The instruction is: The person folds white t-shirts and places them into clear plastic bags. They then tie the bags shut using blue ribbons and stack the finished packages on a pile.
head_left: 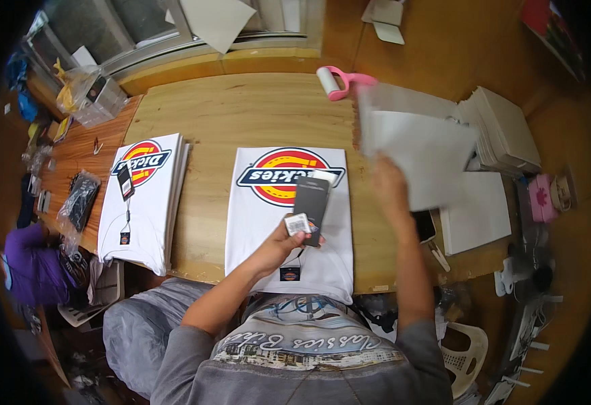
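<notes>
A folded white T-shirt (251, 233) with a round red, yellow and blue print lies on the table in front of me. Over it, my left hand (283, 243) is closed on a dark grey hang tag (311, 202), with a small white barcode label by the thumb. A cord runs down toward a small black neck label (289, 273) on the shirt. My right hand (391, 183), smeared by motion, is at the left edge of a white board (437, 162) and appears to grip it; the fingertips are hidden.
A stack of folded white shirts (143, 209) lies to the left. On the right are piled white boards (501, 128) and a dark phone (424, 226). A pink lint roller (339, 82) lies at the back. Beyond the left edge sits a person in purple (35, 263).
</notes>
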Demonstrator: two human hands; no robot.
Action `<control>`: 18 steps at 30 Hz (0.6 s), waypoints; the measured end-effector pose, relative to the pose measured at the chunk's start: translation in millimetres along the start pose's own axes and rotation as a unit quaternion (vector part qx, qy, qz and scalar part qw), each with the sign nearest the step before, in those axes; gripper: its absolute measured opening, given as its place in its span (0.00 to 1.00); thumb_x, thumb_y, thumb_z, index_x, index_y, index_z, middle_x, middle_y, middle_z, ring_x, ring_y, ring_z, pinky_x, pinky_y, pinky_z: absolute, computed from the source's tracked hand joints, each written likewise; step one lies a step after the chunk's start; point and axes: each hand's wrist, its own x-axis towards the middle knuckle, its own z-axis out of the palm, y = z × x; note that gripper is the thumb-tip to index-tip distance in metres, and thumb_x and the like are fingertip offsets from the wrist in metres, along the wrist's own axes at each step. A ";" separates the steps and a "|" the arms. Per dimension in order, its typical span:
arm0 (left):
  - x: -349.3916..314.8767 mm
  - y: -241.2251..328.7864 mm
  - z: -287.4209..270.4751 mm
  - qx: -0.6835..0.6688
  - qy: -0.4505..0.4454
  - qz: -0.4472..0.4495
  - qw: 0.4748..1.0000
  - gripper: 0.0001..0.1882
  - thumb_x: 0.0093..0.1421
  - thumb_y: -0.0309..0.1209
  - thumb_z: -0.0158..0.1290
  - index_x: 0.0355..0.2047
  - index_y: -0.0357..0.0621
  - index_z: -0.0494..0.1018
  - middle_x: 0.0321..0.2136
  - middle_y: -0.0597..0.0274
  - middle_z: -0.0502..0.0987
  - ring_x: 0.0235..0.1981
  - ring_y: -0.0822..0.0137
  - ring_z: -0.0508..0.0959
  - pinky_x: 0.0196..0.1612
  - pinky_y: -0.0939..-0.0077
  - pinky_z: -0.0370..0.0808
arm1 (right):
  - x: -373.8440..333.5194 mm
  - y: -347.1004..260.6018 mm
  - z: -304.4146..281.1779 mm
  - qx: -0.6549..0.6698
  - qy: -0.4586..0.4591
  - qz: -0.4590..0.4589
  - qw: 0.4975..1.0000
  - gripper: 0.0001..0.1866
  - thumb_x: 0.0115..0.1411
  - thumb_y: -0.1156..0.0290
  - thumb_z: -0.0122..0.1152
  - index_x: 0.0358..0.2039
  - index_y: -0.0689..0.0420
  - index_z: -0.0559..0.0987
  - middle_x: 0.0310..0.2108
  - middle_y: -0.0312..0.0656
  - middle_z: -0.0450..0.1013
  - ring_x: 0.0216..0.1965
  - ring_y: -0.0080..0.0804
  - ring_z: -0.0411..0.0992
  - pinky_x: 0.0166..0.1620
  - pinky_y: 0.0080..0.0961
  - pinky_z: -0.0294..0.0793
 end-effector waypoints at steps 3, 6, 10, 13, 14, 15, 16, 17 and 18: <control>-9.1 14.0 6.1 0.076 -0.036 0.036 0.996 0.14 0.55 0.29 0.43 0.41 0.37 0.61 0.35 0.55 0.70 0.39 0.65 0.71 0.45 0.73 0.64 | 5.4 -55.4 45.5 0.133 -0.138 -0.088 0.977 0.13 0.44 0.74 0.48 0.33 0.59 0.70 0.34 0.47 0.68 0.38 0.40 0.65 0.40 0.31 0.64; -4.5 19.2 -11.5 0.286 0.051 0.142 0.946 0.14 0.54 0.28 0.45 0.41 0.35 0.63 0.34 0.59 0.71 0.36 0.70 0.71 0.43 0.79 0.64 | -3.0 -77.1 64.3 0.087 -0.181 -0.191 0.961 0.11 0.46 0.69 0.47 0.31 0.56 0.71 0.38 0.42 0.66 0.42 0.42 0.63 0.42 0.38 0.61; 14.0 29.6 -38.6 0.361 0.171 0.209 0.893 0.14 0.50 0.27 0.48 0.38 0.34 0.64 0.31 0.52 0.71 0.33 0.62 0.70 0.36 0.75 0.66 | -21.3 -88.0 73.8 0.007 -0.316 -0.177 0.932 0.09 0.49 0.70 0.45 0.32 0.54 0.70 0.43 0.40 0.64 0.46 0.45 0.61 0.42 0.39 0.62; 26.2 34.6 -64.0 0.419 0.175 0.167 0.875 0.16 0.45 0.28 0.51 0.35 0.33 0.67 0.32 0.46 0.69 0.33 0.53 0.69 0.36 0.70 0.66 | -29.2 -91.1 74.0 0.006 -0.224 -0.190 0.956 0.05 0.48 0.72 0.46 0.27 0.57 0.69 0.43 0.41 0.64 0.45 0.46 0.61 0.42 0.40 0.63; 32.6 23.5 -77.8 0.438 0.185 0.162 0.864 0.16 0.45 0.29 0.51 0.34 0.34 0.67 0.32 0.47 0.69 0.34 0.53 0.69 0.37 0.69 0.65 | -31.4 -93.9 72.0 0.000 -0.219 -0.191 0.957 0.05 0.48 0.72 0.46 0.26 0.57 0.68 0.43 0.41 0.64 0.45 0.46 0.61 0.42 0.40 0.64; 37.4 17.3 -85.1 0.458 0.193 0.157 0.853 0.16 0.45 0.30 0.51 0.34 0.34 0.68 0.33 0.48 0.69 0.36 0.53 0.69 0.38 0.68 0.64 | -34.3 -96.1 70.7 -0.006 -0.215 -0.191 0.958 0.04 0.48 0.72 0.46 0.26 0.57 0.68 0.43 0.42 0.64 0.45 0.46 0.62 0.42 0.40 0.64; 38.6 9.2 -88.6 0.542 0.225 0.195 0.786 0.16 0.44 0.33 0.52 0.32 0.37 0.69 0.39 0.53 0.67 0.43 0.56 0.64 0.43 0.63 0.59 | -37.2 -98.0 69.9 -0.013 -0.210 -0.192 0.959 0.04 0.48 0.72 0.46 0.25 0.57 0.68 0.43 0.42 0.64 0.45 0.46 0.62 0.41 0.39 0.65; 39.1 10.5 -86.6 0.577 0.211 0.171 0.771 0.16 0.44 0.34 0.52 0.32 0.38 0.69 0.40 0.55 0.66 0.45 0.57 0.63 0.44 0.62 0.57 | -40.9 -98.1 69.0 -0.015 -0.206 -0.184 0.961 0.04 0.48 0.72 0.46 0.25 0.57 0.68 0.43 0.42 0.64 0.44 0.46 0.62 0.41 0.39 0.65; 38.8 12.6 -84.4 0.610 0.197 0.146 0.754 0.16 0.44 0.34 0.52 0.32 0.39 0.69 0.41 0.57 0.65 0.47 0.59 0.61 0.45 0.60 0.55 | -44.5 -98.4 68.2 -0.017 -0.203 -0.176 0.963 0.04 0.47 0.72 0.47 0.25 0.57 0.68 0.43 0.43 0.65 0.44 0.46 0.63 0.40 0.39 0.66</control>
